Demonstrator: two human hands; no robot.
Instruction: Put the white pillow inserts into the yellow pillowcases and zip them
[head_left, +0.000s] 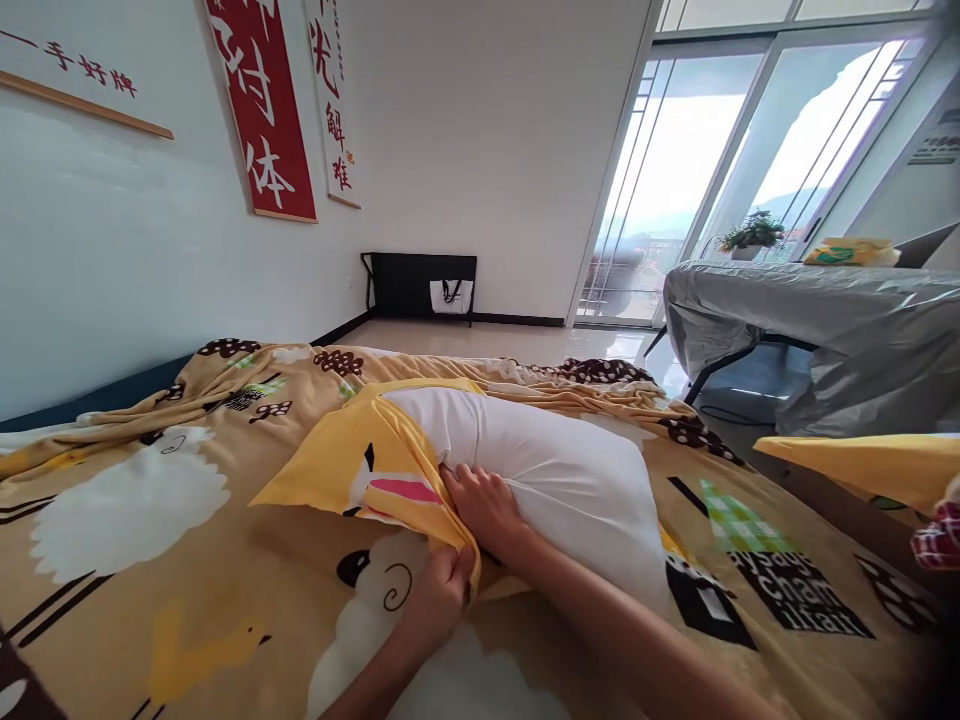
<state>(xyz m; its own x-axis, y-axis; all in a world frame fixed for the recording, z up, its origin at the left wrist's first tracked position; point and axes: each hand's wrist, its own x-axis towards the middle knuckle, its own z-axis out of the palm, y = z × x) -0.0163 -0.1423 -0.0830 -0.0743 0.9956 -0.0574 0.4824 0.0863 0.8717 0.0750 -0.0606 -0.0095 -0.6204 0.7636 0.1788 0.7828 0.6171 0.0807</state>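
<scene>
A white pillow (570, 470) lies on the bed, its left end inside a yellow pillowcase (322, 450) with a pink and black print. My left hand (442, 590) is closed on the near edge of the pillowcase's opening, thumb on top of the cloth. Beside it, my right hand (484, 505) grips the pillow at the mouth of the case, fingers curled into the white fabric and its fingertips partly hidden by the yellow edge. The far part of the case, with the pillow's end inside, sags on the blanket.
A tan blanket (247, 600) with sheep prints covers the bed. At the right edge are another yellow cloth (847, 465) and a red plaid piece of fabric (937, 540). Beyond stand a table with a silver cover (825, 300) and a black folded frame (405, 280) against the wall.
</scene>
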